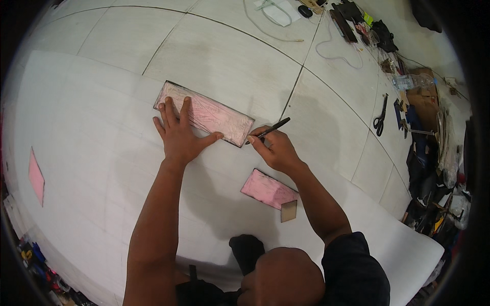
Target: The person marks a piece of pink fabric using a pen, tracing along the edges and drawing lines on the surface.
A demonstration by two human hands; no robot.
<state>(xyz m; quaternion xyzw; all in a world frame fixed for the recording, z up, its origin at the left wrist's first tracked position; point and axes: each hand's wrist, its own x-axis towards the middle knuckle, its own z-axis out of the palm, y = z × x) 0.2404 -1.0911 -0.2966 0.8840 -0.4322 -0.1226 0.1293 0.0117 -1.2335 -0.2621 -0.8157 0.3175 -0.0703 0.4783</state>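
Observation:
A long pink rectangular piece with dark edges and scribbled lines (219, 118) lies flat on a large white sheet (92, 168). My left hand (181, 132) presses on it with fingers spread, the thumb along its near edge. My right hand (278, 148) grips a black pen (275, 129) whose tip is at the piece's right end, by the near corner. Nearer to me, below my right hand, lies a smaller pink piece (265, 187), partly behind my forearm. A small brownish four-sided piece (289, 211) overlaps its corner.
A narrow pink piece (36, 177) lies far left on the sheet. Black scissors (379, 121) rest on the tiled floor at right. Beyond are a plastic bottle (413, 81), a cardboard box (422, 98) and cluttered tools. A pale cable (270, 31) curls at the top.

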